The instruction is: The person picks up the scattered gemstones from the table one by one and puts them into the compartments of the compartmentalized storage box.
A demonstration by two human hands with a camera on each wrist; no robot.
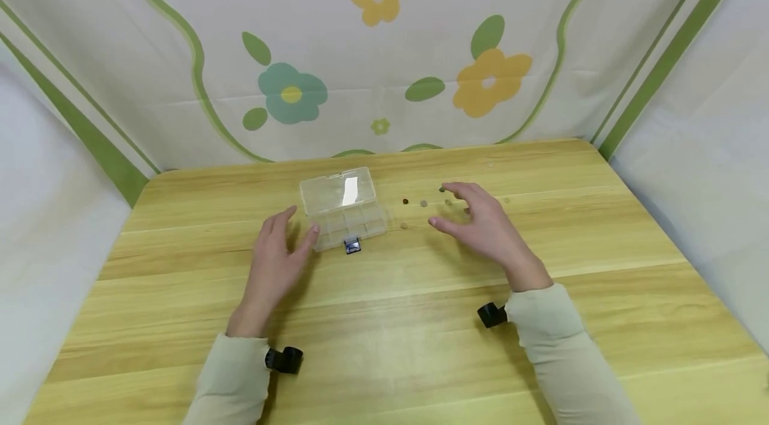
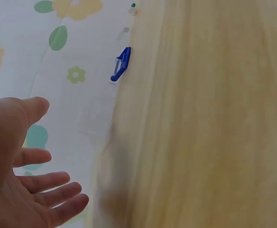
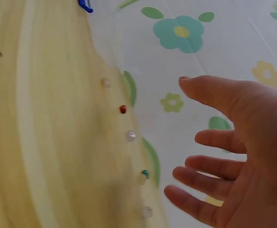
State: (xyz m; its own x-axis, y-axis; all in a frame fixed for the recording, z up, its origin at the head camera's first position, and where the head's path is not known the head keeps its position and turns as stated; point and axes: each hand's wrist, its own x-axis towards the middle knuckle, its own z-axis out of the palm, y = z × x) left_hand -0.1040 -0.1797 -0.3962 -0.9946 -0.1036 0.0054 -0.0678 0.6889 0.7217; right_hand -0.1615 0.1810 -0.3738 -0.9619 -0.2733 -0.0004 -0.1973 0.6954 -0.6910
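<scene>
A clear plastic compartment box [image 1: 336, 219] lies on the table with its lid [image 1: 324, 193] swung back and a dark blue latch [image 1: 352, 246] at its front. Just left of the box is my left hand [image 1: 276, 265], fingers spread and holding nothing, the thumb close by the box's left edge. My right hand [image 1: 483, 225] hovers over the small gem-like pieces with thumb and fingers apart and nothing between them. Among these are a red piece [image 3: 123, 109], a clear one [image 3: 130, 136], a teal one [image 3: 145, 174] and a pale one [image 1: 404, 226].
The wooden table [image 1: 384, 338] ends at a hanging white flowered cloth [image 1: 360, 78] behind the box. More white cloth hangs at both sides. A black camera [image 1: 285, 359] sits on the left wrist, another camera [image 1: 492, 315] on the right.
</scene>
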